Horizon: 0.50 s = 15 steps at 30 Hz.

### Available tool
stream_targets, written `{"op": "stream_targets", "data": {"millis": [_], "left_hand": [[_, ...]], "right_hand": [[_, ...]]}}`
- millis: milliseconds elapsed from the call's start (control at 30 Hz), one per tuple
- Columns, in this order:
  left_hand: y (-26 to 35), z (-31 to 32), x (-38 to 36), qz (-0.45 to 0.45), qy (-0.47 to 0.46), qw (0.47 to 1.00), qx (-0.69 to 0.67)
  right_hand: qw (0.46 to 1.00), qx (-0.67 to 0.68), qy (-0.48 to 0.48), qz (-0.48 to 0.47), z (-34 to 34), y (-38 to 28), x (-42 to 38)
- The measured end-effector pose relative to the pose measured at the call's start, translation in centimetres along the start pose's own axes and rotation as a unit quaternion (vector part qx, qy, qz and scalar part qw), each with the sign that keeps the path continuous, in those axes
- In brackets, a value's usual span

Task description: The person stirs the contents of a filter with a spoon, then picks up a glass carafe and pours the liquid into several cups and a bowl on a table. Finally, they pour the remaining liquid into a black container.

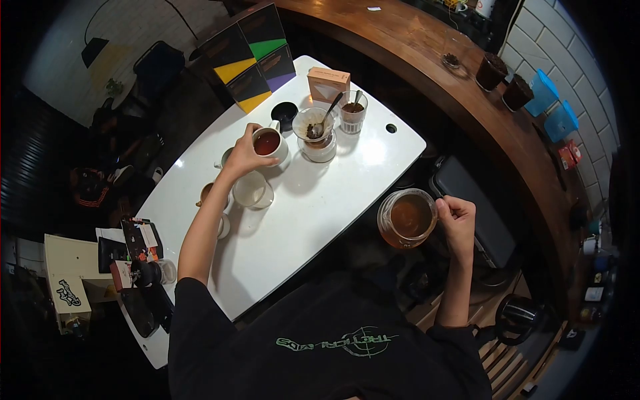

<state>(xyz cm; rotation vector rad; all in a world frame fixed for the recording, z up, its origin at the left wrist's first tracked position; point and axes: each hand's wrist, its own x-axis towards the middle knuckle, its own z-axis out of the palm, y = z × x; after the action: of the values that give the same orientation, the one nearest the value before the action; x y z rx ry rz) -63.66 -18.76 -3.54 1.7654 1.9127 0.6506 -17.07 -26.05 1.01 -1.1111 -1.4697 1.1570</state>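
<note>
My left hand (pixel 241 157) grips a white cup (pixel 269 143) filled with dark brown coffee, standing on the white table (pixel 347 190). Off the table's right edge, my right hand (pixel 459 217) holds a glass carafe (pixel 406 218) of brown coffee by its handle. A glass dripper (pixel 315 133) with a spoon in it stands just right of the cup. An empty white cup (pixel 251 189) sits beneath my left wrist.
A small glass (pixel 353 111) with a spoon, a tan box (pixel 328 83) and a black lid (pixel 285 113) stand at the table's far end. Coloured boxes (pixel 250 57) rise behind. A curved wooden counter (pixel 467 100) runs along the right, bearing two dark cups (pixel 503 81).
</note>
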Motion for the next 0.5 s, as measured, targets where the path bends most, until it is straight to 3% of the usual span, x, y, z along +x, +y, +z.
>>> {"op": "stream_targets", "data": {"millis": [500], "left_hand": [[-2.4,2.4,1.4,-0.003,-0.075,0.996,0.051]], "right_hand": [[1.0,0.007,0.011,0.002,-0.5,0.8,0.0]]}}
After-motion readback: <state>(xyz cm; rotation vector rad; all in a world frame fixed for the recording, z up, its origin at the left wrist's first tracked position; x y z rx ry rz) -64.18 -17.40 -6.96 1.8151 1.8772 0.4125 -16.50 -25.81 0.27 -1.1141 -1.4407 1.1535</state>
